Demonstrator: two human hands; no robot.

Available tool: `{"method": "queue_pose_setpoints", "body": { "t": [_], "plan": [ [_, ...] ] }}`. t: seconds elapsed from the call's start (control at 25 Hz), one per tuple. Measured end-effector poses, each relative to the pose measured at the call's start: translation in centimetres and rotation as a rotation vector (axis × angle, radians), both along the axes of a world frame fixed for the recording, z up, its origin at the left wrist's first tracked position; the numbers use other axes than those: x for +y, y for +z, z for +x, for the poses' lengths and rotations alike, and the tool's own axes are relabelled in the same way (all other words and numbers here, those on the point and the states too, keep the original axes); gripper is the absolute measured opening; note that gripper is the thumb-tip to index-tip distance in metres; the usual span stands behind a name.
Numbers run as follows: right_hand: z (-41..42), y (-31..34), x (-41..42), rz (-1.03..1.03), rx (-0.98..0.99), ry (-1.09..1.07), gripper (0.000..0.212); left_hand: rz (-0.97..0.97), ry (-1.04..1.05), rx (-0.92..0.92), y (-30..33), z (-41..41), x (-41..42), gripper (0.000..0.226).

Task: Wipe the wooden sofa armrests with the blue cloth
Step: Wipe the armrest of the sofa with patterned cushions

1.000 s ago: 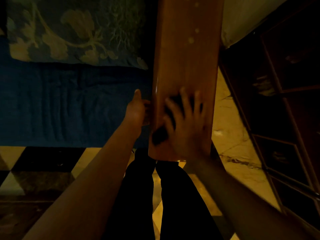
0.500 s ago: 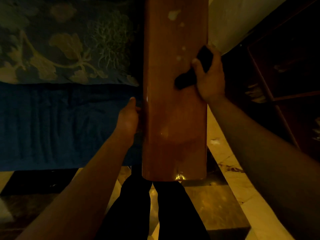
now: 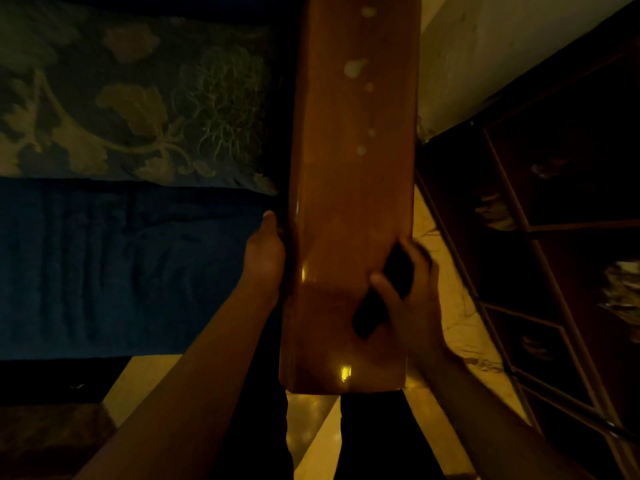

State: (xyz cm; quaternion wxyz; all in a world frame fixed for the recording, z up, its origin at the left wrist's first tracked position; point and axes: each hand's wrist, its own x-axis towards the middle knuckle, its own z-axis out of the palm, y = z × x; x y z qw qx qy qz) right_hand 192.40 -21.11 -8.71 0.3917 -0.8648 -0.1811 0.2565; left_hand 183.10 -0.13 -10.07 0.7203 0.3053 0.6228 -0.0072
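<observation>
The right hand (image 3: 410,299) is curled around a dark, bunched cloth (image 3: 381,296), thumb on top and fingers wrapped over the outer edge, pressing it against the long, glossy brown wooden armrest (image 3: 353,188) near its closest end. The cloth looks almost black in this dim yellow light, so its blue cannot be confirmed. Across the plank, the left hand (image 3: 265,252) sits flat against the inner side of the armrest, fingers pressed together and pointing away, holding nothing. Beyond the right hand, pale spots dot the wood's top surface. Left of the left hand lies the dark blue sofa seat cushion (image 3: 121,268), with a floral patterned pillow (image 3: 131,109) farther off. Right of the right hand stands a dark wooden cabinet (image 3: 554,237).
</observation>
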Motion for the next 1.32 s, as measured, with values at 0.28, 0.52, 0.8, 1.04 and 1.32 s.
{"method": "queue_pose_setpoints", "body": {
  "t": [0.28,0.52,0.8,1.04,1.32],
  "plan": [
    [19.0,-3.3,15.3,0.171,0.208,-0.288,0.058,0.203,-0.011,0.189,-1.0,0.2,0.5,0.065],
    [5.9,-0.8,0.0,0.014,0.126,0.234,0.083,0.371,0.074,0.275,0.7,1.6,-1.6,0.066],
    [4.4,-0.8,7.8,-0.023,-0.684,1.353,0.067,0.392,0.286,0.290,0.3,0.3,-3.1,0.066],
    [11.7,-0.9,26.2,-0.280,-0.931,1.510,0.051,0.394,0.317,0.242,0.1,-0.6,-2.8,0.068],
    [7.3,0.3,18.2,-0.139,-0.798,1.476,0.040,0.454,0.404,0.185,2.1,1.6,-1.0,0.056]
  ]
}}
